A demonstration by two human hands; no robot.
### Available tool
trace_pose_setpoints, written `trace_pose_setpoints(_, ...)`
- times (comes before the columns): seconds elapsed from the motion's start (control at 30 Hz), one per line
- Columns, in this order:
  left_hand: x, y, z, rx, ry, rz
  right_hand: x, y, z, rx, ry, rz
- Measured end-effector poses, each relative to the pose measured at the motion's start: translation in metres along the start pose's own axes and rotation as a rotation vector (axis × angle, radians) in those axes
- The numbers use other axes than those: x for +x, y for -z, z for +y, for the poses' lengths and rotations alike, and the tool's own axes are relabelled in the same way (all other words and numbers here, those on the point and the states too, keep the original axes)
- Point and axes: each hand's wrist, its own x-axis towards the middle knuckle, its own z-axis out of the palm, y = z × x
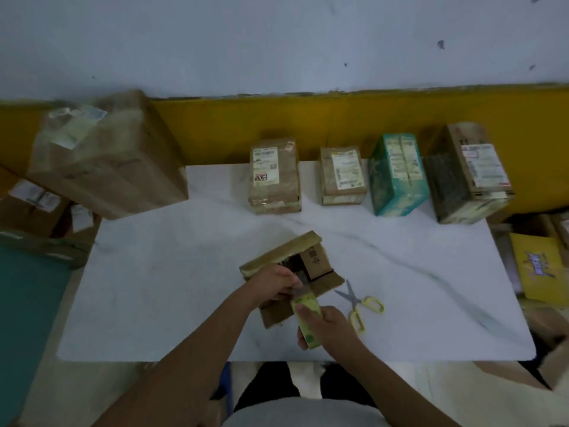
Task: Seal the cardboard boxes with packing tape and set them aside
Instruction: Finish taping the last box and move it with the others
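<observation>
R hand: fingers curl round a yellow-green packing tape roll, thumb on top, over the near part of the worktop. L hand: fingers are bent and appear to pinch the tape strip drawn from the roll; blur hides the exact grip. This hand sits right at the small cardboard box, mid-worktop and turned at an angle, w/ brown flaps open & unsealed and dark contents showing inside.

Yellow-handled scissors lie blades apart just R of the box, not touching it. The worktop is white w/ grey marble veins.

Along its far edge stands a row of 4 labelled parcels: brown parcel, smaller brown parcel, teal parcel, dark parcel. A large taped carton sits at the far L corner. A yellow box lies off the worktop at R.
</observation>
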Motion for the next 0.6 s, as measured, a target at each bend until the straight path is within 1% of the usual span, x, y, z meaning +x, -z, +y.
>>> trace_pose_setpoints(0.1, 0.012, 0.005, -0.004, 0.089, -0.045, -0.023, 0.0, -0.008, 0.0, 0.027, -0.038, 0.09)
trace_pose_setpoints(0.2, 0.021, 0.008, -0.007, 0.256, -0.137, -0.015, 0.002, -0.017, -0.001, 0.066, -0.085, 0.2)
trace_pose_setpoints(0.27, 0.022, 0.005, -0.01, 0.317, -0.176, 0.016, 0.004, -0.024, 0.0, 0.043, -0.101, 0.239)
trace_pose_setpoints(0.33, 0.024, 0.001, -0.015, 0.291, -0.194, 0.07, 0.007, -0.029, 0.002, 0.001, -0.112, 0.26)
trace_pose_setpoints(0.4, 0.026, -0.001, -0.02, 0.185, -0.168, 0.126, 0.011, -0.031, 0.002, -0.053, -0.119, 0.275)
trace_pose_setpoints(0.47, 0.027, -0.005, -0.024, 0.145, -0.162, 0.165, 0.016, -0.031, -0.001, -0.094, -0.144, 0.291)
trace_pose_setpoints(0.53, 0.027, -0.011, -0.027, 0.142, -0.148, 0.195, 0.02, -0.031, -0.006, -0.12, -0.162, 0.298)
trace_pose_setpoints(0.6, 0.028, -0.016, -0.032, 0.102, -0.104, 0.19, 0.022, -0.032, -0.01, -0.13, -0.147, 0.301)
